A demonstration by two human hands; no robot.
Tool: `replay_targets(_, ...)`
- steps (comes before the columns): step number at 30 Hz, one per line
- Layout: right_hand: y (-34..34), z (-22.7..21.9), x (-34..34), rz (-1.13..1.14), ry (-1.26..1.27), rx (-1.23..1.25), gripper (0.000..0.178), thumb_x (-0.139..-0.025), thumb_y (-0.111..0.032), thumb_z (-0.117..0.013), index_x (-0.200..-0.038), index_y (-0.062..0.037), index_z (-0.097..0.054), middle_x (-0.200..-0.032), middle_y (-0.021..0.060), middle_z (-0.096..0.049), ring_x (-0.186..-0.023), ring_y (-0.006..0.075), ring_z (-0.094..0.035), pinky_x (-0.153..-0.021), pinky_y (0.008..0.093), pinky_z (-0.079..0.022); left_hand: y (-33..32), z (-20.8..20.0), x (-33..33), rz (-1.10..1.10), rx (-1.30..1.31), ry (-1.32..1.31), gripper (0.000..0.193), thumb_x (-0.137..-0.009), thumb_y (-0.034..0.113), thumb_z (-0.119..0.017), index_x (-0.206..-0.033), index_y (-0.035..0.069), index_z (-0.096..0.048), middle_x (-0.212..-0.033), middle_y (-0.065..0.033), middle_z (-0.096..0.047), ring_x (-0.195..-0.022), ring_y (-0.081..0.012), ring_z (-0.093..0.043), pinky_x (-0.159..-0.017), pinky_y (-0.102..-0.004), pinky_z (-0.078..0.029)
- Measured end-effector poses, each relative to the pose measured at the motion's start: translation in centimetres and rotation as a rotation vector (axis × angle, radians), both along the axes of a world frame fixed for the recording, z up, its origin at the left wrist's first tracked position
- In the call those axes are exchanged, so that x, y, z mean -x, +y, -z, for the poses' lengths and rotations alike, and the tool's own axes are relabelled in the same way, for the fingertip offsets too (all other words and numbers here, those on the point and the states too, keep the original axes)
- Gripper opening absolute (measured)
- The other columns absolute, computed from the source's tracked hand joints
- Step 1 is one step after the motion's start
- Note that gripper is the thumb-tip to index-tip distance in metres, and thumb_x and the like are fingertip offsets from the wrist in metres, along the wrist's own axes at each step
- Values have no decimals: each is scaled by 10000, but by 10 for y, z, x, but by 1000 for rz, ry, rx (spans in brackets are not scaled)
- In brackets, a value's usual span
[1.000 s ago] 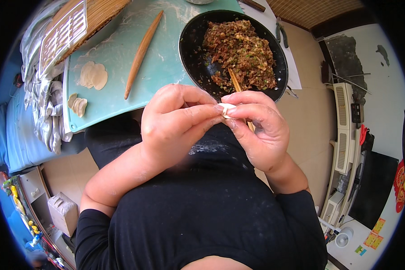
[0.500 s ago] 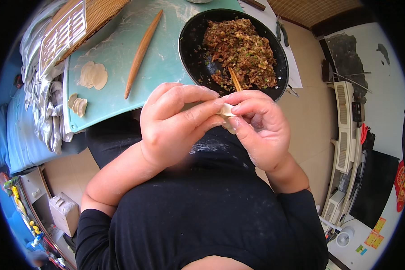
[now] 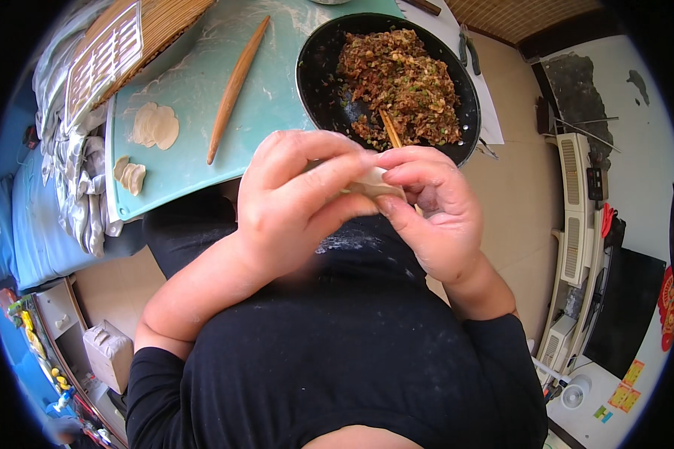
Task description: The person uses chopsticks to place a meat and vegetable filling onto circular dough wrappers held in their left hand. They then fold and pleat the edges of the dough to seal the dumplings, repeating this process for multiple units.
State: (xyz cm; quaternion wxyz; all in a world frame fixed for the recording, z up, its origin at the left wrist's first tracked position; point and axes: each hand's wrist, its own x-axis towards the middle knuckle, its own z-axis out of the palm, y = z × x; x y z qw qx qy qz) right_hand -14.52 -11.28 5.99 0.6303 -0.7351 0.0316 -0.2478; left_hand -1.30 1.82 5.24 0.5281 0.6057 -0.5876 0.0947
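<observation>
Between my two hands, in front of the table's near edge, is a pale dumpling (image 3: 373, 182), partly hidden by my fingers. My left hand (image 3: 296, 191) pinches its left side, with flour on the fingertips. On the other side my right hand (image 3: 436, 206) grips the dough between thumb and fingers. Just beyond the hands stands a black pan (image 3: 323, 82) of chopped brown filling with green bits (image 3: 404, 82). Wooden chopsticks (image 3: 389, 129) stick out of the filling toward me.
A tapered wooden rolling pin (image 3: 238, 90) lies on the floured green mat (image 3: 195, 142). Left of it are stacked dough wrappers (image 3: 156, 126) and a few smaller dough pieces (image 3: 130, 175). A woven tray (image 3: 153, 37) sits at the far left. Pliers (image 3: 469, 51) lie right of the pan.
My left fingers have shifted slightly along the dumpling and cover it differently. More of its pale dough shows between the hands. My right hand stays nearly in place.
</observation>
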Motion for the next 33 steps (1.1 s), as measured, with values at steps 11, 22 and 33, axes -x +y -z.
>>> replay_targets(11, -2, 1, 1, -44, -36, -103, 235, -799, 105, -571, -1003, -7, -541, -1133, 135, -503, -973, 166, -564, -805, 267, -504, 2, 8, 5, -47, -36, 255, 238, -620, -17, -721, -825, 42, -616, -787, -81, -587, -693, -225, -570, -615, -300, -458)
replay_targets(22, 0, -2, 2, -99, 18, -305, 222, -824, 93, -550, -1025, 0, -528, -1132, 128, -506, -974, 154, -561, -808, 264, -498, 7, 7, 2, -47, 3, 87, 246, -682, -25, -712, -901, 4, -604, -840, -96, -568, -745, -207, -558, -666, -280, -453)
replay_targets(33, 5, -2, 1, -88, 64, -238, 224, -823, 84, -564, -1026, -9, -542, -1119, 112, -519, -949, 137, -571, -790, 251, -499, -3, 11, 4, -210, 31, -117, 220, -562, 28, -710, -727, 77, -573, -779, -36, -568, -650, -204, -539, -585, -300, -435)
